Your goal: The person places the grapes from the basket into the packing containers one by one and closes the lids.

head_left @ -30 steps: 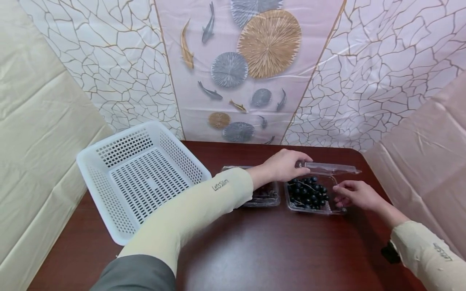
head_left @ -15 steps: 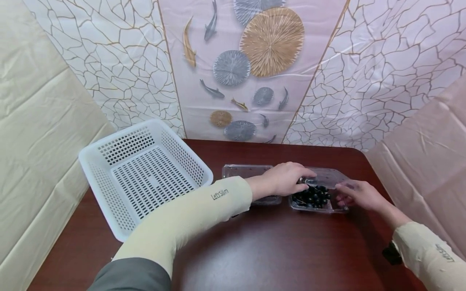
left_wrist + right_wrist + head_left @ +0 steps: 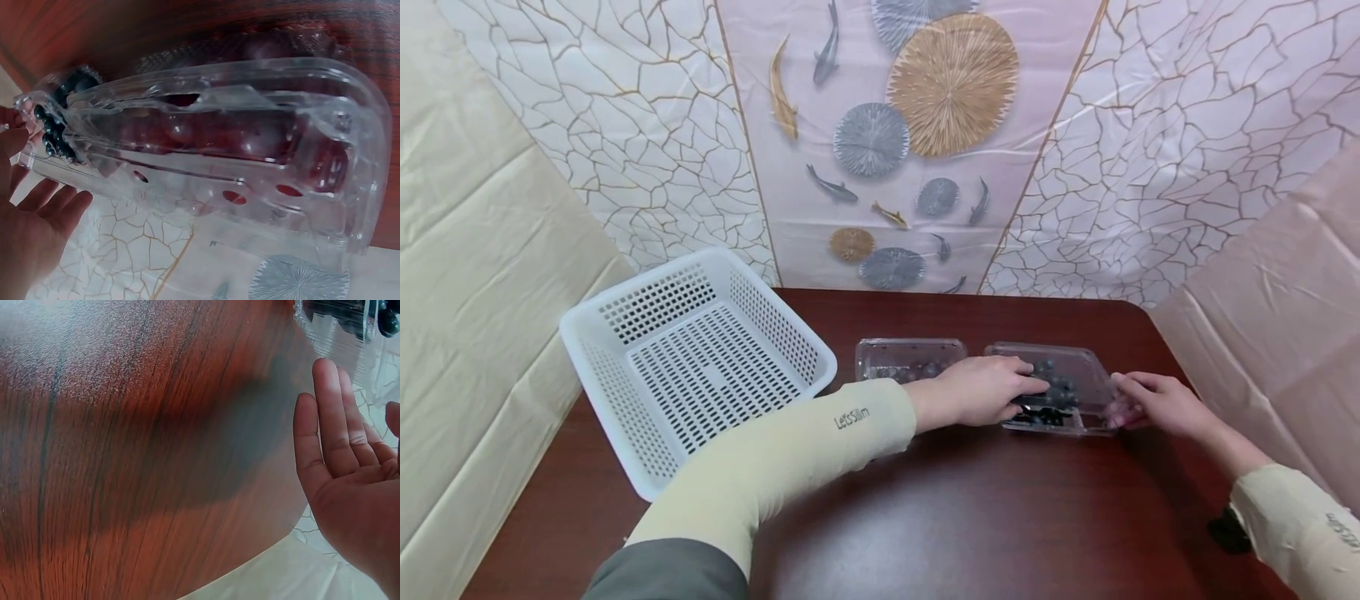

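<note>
A clear plastic clamshell box (image 3: 1078,360) of dark grapes (image 3: 1051,417) sits on the right side of the table, its lid lowered over the fruit. My left hand (image 3: 985,390) touches the lid at the left front, fingers reaching over it. At the box's right edge is my right hand (image 3: 1159,403); the right wrist view shows its fingers (image 3: 331,412) straight, fingertips close to the plastic wall. Left of this box stands a second clear box (image 3: 906,348) with reddish round fruit, partly hidden by my left wrist. It fills much of the left wrist view, where dark grapes (image 3: 53,134) show beyond.
A white perforated plastic basket (image 3: 715,373) stands at the left of the dark red wooden table (image 3: 940,517). Behind the table hangs a patterned cloth (image 3: 805,208), with beige cloth (image 3: 1277,308) along the sides.
The raised lid has come down over the dark grapes. My left hand has lowered with it, from holding its edge to touching its top. My right hand has shifted slightly right.
</note>
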`<state>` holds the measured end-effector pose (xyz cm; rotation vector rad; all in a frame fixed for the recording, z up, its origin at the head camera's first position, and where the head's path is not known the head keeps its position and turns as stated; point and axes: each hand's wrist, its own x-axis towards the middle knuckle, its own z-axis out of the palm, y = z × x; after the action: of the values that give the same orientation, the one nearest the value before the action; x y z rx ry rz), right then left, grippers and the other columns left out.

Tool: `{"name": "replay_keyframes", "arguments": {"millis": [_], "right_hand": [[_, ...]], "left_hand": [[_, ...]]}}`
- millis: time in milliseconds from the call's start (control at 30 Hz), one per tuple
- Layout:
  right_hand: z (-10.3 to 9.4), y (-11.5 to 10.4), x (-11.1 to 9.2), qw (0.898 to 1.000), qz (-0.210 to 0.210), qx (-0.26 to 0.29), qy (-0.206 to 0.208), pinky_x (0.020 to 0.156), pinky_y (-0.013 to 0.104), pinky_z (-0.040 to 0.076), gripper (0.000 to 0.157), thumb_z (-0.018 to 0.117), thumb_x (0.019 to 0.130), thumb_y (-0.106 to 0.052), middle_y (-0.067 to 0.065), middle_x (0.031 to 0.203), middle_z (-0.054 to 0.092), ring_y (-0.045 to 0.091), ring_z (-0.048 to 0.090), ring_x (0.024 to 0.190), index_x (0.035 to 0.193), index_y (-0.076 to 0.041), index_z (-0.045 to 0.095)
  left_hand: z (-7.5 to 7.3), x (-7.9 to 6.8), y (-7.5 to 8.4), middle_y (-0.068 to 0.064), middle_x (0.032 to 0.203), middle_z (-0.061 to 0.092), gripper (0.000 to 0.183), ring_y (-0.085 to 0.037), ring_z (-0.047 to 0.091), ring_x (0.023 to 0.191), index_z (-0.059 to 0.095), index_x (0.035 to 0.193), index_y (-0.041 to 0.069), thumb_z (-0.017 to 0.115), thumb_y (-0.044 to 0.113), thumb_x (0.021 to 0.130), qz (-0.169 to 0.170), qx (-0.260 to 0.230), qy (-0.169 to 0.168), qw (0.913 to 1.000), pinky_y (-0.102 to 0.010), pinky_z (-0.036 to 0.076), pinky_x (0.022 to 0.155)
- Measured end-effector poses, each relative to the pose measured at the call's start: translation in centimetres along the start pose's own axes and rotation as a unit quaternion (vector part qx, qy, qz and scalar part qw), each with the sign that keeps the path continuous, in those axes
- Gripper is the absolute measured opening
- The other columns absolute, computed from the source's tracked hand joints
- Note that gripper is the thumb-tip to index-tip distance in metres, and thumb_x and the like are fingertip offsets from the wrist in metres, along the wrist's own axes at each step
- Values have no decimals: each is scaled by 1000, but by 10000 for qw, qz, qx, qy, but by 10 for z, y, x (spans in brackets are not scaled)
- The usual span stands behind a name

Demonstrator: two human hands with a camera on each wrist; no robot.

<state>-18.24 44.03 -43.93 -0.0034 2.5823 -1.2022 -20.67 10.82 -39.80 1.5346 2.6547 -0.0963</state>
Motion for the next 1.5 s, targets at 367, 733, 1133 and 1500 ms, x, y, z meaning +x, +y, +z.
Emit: {"name": "replay_keyframes", "arguments": {"millis": [367,733,1133,1500], "right_hand": [[-1,-6,-12,9977,263,410,-475,77,41,67,71,33,119,-40,17,97,77,23,79,81,143,26,40],[-11,-4,-29,9913,172,599,-1162,81,41,67,66,29,120,-33,23,105,77,25,80,88,140,30,35],[-5,1,-36,9775,22,1063,-1822,84,38,66,40,30,120,-25,16,107,80,23,80,96,123,7,55],[-2,15,-36,9479,-357,2094,-2372,89,35,65,36,30,119,-13,11,114,80,22,79,104,127,-17,65]], "left_hand": [[8,-3,5,0,166,46,53,-18,41,155,43,164,31,53,33,112,345,887,-84,9954,-27,32,127],[11,2,13,1,157,54,48,-19,47,151,48,161,32,50,27,114,440,972,16,9943,-29,41,122],[13,1,12,0,165,47,50,-19,42,154,44,164,33,48,28,114,378,1009,-262,9938,-29,37,125],[14,1,11,-1,164,48,50,-18,43,153,44,164,32,48,29,114,475,1080,-229,9928,-29,38,124]]}}
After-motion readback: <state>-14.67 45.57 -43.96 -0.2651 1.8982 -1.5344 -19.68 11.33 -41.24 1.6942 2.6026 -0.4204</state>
